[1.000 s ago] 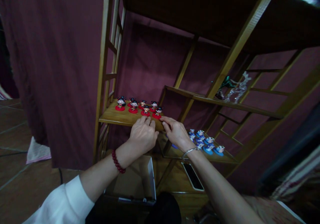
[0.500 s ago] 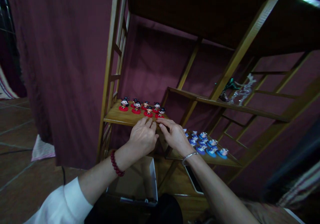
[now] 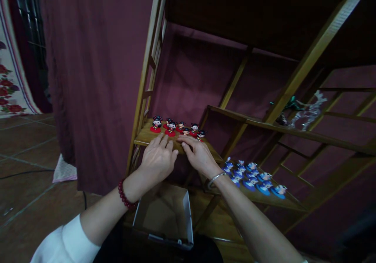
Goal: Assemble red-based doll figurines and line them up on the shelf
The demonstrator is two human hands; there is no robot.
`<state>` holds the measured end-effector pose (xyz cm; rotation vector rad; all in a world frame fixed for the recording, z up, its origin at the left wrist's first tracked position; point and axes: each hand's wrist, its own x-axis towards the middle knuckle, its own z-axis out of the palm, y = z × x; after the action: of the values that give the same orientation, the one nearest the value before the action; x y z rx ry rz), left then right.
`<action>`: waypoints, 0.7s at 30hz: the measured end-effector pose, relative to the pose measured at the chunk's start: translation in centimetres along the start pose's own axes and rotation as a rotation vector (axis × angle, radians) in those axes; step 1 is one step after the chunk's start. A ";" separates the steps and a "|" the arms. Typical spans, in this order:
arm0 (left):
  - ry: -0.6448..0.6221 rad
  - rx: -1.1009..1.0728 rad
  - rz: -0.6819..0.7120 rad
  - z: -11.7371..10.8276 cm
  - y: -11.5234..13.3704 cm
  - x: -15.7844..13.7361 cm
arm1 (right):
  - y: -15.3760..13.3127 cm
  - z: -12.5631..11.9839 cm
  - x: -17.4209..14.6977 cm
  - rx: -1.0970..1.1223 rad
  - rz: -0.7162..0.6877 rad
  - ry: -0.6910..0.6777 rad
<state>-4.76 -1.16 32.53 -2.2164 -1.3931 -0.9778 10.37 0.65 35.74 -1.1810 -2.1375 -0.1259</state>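
Several small figurines with black hair and red bases stand in uneven rows on the upper left wooden shelf. My left hand, wearing a dark red bead bracelet, reaches to the shelf's front edge. Its fingers are stretched out just below a figurine, and I see nothing held. Beside it, my right hand has its fingers extended leftward with the thumb apart, close in front of another figurine. Whether those fingertips touch its base is hidden.
On a lower shelf to the right stand several blue and purple figurines. An open box sits below my hands. A clear deer-like ornament stands on the middle shelf. A purple curtain hangs at left.
My left hand has shifted left along the shelf edge, away from the right hand, with fingers straighter. My right hand has also slid left along the front row. The view has turned slightly left.
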 end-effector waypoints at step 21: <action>-0.101 0.134 -0.153 -0.8 -3.7 1.6 | -3.1 4.4 6.3 0.197 0.067 -0.138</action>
<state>-7.92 1.06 33.98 -2.1120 -1.6428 -0.8041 3.45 5.03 36.92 -1.1718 -2.1691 0.1975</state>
